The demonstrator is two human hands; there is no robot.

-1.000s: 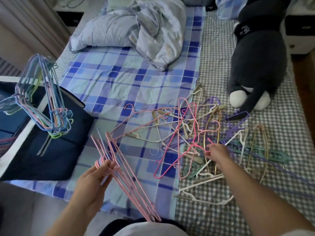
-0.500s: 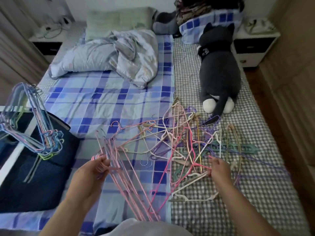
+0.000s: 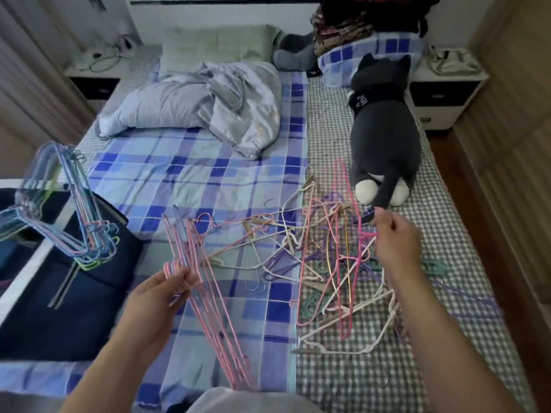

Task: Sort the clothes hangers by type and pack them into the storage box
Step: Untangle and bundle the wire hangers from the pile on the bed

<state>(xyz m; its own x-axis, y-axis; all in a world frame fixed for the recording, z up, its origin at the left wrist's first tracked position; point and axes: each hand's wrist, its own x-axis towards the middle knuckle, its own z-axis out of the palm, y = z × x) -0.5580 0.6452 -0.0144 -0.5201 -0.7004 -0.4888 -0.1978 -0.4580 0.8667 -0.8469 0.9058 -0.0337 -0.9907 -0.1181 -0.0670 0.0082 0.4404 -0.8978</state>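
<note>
The left hand [image 3: 167, 290] grips a bunch of pink hangers [image 3: 208, 308] pointing down toward the person, while the right hand [image 3: 393, 236] pinches one bright pink hanger [image 3: 347, 239] standing tall.

Big bed [image 3: 208, 180] in the middle, with a blue checked sheet on one half and a small grey checked sheet [image 3: 328, 120] on the other. Crumpled pale blanket [image 3: 238, 108] near the top of the bed, beside a green pillow [image 3: 217, 46]. Grey toy cat [image 3: 384, 123] lying on the grey checked side. White nightstand [image 3: 447, 84] just beside the bed, another nightstand [image 3: 98, 76] on the other side, with cables on top.
</note>
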